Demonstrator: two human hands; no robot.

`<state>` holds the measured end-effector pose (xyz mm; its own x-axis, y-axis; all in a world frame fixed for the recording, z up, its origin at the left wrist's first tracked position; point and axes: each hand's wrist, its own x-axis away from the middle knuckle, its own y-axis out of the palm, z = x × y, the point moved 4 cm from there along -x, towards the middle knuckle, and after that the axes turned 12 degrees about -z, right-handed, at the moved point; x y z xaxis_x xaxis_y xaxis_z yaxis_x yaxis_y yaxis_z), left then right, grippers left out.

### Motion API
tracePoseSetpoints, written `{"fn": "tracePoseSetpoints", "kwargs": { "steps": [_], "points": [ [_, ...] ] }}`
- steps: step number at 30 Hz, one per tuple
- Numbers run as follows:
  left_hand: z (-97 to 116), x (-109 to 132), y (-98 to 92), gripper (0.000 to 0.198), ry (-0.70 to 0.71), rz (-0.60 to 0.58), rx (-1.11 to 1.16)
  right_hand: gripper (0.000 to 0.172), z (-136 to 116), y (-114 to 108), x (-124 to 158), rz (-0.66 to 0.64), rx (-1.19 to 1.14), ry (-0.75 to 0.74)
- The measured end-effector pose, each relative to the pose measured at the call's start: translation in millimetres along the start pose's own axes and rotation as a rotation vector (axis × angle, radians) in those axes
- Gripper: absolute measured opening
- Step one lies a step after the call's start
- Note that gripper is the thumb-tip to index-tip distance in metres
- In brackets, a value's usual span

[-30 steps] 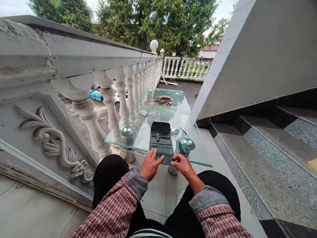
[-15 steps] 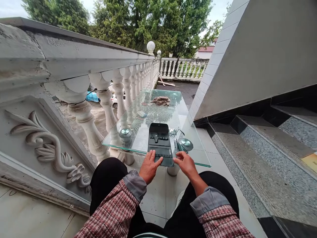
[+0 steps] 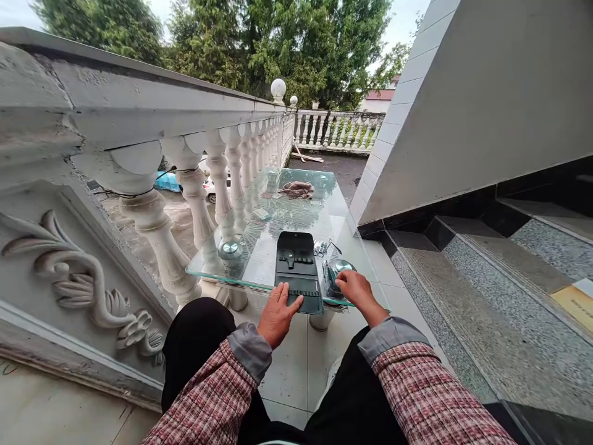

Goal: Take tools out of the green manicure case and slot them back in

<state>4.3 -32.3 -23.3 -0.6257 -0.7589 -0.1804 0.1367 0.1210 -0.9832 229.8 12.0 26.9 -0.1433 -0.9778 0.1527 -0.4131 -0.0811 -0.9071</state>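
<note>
A black folding tool case [image 3: 297, 279] with rows of elastic loops lies unfolded on the glass table, its near end at the table's front edge. My left hand [image 3: 278, 312] rests flat on the case's lower left corner, fingers stretched out and thumb apart. To the right of the case, a bunch of slim metal tools [image 3: 330, 272] lies on the glass. Beside them is my right hand [image 3: 360, 292], its fingertips pinched together; what they hold, if anything, is hidden. Small metal pieces [image 3: 320, 248] that look like clippers and scissors lie just beyond.
The glass table [image 3: 252, 262] shows round metal discs [image 3: 230, 250] over its legs. Farther back are a crumpled brown cloth [image 3: 297, 190] and a small pale box [image 3: 262, 214]. A white balustrade [image 3: 192, 185] runs along the left; stone stairs [image 3: 467, 272] rise at the right.
My right hand has moved right, away from the case's edge to the slim metal tools, and its fingers have closed together. My left hand stays on the case. The view has shifted slightly.
</note>
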Motion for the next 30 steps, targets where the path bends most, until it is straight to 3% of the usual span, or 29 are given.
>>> {"fn": "tracePoseSetpoints", "kwargs": {
  "steps": [9, 17, 25, 30],
  "points": [
    [0, 1, 0.4, 0.062, 0.009, 0.03, -0.006, 0.02, -10, 9, -10, -0.054, 0.172, 0.014],
    [-1, 0, 3.5, 0.06, 0.01, 0.045, -0.004, 0.025, -10, 11, -10, -0.053, 0.161, 0.065],
    [-1, 0, 4.4, 0.058, 0.01, 0.044, -0.006, 0.016, -8, 4, -7, -0.015, -0.059, 0.058],
    [1, 0, 4.5, 0.057, 0.0, 0.032, 0.005, 0.014, -15, 12, 0, -0.09, -0.322, -0.037]
  ]
}}
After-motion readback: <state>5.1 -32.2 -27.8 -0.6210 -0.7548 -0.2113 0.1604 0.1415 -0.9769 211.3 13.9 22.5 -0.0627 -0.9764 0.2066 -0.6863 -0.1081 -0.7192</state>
